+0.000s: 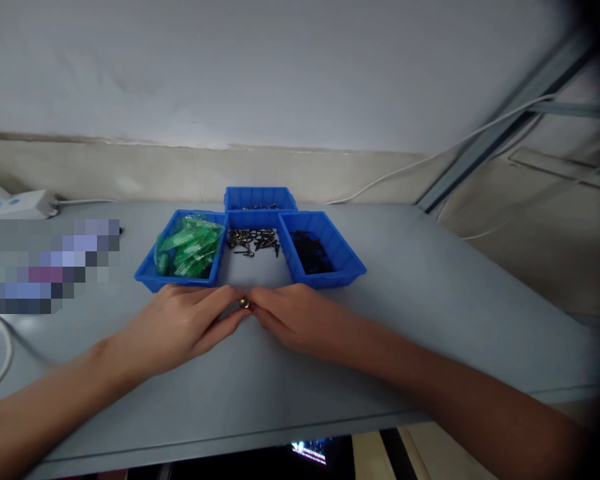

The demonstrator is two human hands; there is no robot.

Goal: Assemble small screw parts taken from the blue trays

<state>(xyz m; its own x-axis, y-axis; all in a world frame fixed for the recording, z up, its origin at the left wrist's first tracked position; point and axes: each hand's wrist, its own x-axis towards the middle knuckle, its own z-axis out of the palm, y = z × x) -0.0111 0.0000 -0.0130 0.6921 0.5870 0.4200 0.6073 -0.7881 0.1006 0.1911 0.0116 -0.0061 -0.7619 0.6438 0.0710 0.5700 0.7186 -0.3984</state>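
- Pinching a little gold piece (244, 303) in my left hand (177, 323), in front of the bins.
- My right hand (303, 320) has its fingers close together beside it; I cannot tell if they grip it.
- Left blue bin (150, 277): green plastic packets (193, 247).
- Right blue bin (347, 257): dark bits (310, 253).
- Back blue bin (260, 197): small shiny bits (263, 207).
- Loose screws (255, 239) lie between bins on the worktop (445, 287).

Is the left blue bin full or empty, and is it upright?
Upright and well filled: the left blue bin sits flat on the table, with green plastic packets heaped up to about its rim.
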